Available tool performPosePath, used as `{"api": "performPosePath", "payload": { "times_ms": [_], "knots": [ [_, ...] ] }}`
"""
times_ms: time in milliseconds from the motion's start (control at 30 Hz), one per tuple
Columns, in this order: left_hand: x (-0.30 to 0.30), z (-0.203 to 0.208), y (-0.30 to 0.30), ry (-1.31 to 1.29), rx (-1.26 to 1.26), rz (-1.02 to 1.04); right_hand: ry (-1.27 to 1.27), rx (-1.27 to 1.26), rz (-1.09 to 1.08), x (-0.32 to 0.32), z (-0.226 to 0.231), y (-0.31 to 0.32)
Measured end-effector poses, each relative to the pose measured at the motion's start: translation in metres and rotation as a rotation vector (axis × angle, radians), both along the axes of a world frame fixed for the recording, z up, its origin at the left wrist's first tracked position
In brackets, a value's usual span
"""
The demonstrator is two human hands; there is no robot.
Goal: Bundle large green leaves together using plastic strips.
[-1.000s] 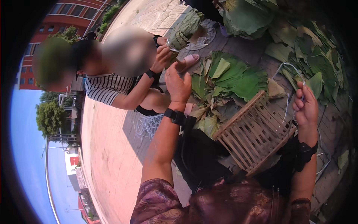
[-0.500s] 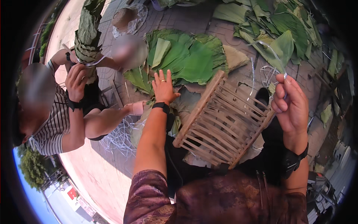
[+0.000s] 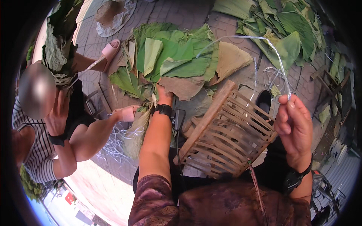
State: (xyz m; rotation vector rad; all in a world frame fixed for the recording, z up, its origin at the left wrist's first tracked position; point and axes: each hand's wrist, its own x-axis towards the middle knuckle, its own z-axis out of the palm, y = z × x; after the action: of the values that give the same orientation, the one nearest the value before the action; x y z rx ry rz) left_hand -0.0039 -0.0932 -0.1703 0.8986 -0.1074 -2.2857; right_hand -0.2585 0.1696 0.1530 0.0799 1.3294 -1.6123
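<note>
My left hand [image 3: 164, 95] reaches in beneath the near edge of a layered pile of large green leaves [image 3: 179, 49]. A dry brown leaf [image 3: 184, 86] and the pile cover its fingers. On the right, my right hand [image 3: 296, 118] is closed, thumb and fingers pinching the end of a thin white plastic strip [image 3: 279, 62]. From there the strip arches up and leftward, its free end over the leaves. Between my arms a wooden slatted frame [image 3: 204, 123] leans at a slant in front of my body.
At left a person in a striped top [image 3: 36, 141] holds an upright bundle of leaves [image 3: 58, 45]. White strips [image 3: 117, 141] lie tangled near that person's foot. More leaves [image 3: 264, 41] are heaped at far right. A straw hat [image 3: 110, 13] rests on the paving.
My left hand has gone from lying spread on the leaves to under their near edge. The strip now arches leftward over the pile. The other person's leaf bundle has shifted left.
</note>
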Motion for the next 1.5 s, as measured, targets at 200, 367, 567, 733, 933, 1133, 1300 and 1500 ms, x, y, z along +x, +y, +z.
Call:
{"api": "performPosePath", "payload": {
  "times_ms": [200,367,567,733,933,1133,1300,1500],
  "knots": [
    [-0.006,0.02,-0.004,-0.912,-0.149,-0.089,0.039,0.003,0.061,0.007,0.0,-0.002],
    [-0.051,0.069,0.026,-1.996,-0.742,-0.407,0.064,0.04,0.044,0.007,-0.002,0.002],
    [-0.037,0.052,0.014,-1.989,-0.771,-0.437,0.057,0.031,0.087,0.009,-0.002,0.003],
    [-0.056,0.049,0.02,-1.541,-0.442,-0.169,0.027,0.063,0.091,0.005,-0.002,0.004],
    [-0.095,0.07,0.042,-1.943,-0.994,-0.869,-0.004,0.061,0.097,0.004,-0.004,0.006],
    [-0.118,0.067,0.03,-1.937,-0.796,-1.028,-0.043,0.078,0.124,0.004,0.0,0.008],
    [-0.113,0.049,0.021,-1.958,-0.817,-1.083,-0.053,0.079,0.138,0.007,-0.001,0.011],
    [-0.111,0.061,0.014,-1.941,-1.07,-1.174,-0.042,0.086,0.137,0.0,0.0,0.016]
  ]
}}
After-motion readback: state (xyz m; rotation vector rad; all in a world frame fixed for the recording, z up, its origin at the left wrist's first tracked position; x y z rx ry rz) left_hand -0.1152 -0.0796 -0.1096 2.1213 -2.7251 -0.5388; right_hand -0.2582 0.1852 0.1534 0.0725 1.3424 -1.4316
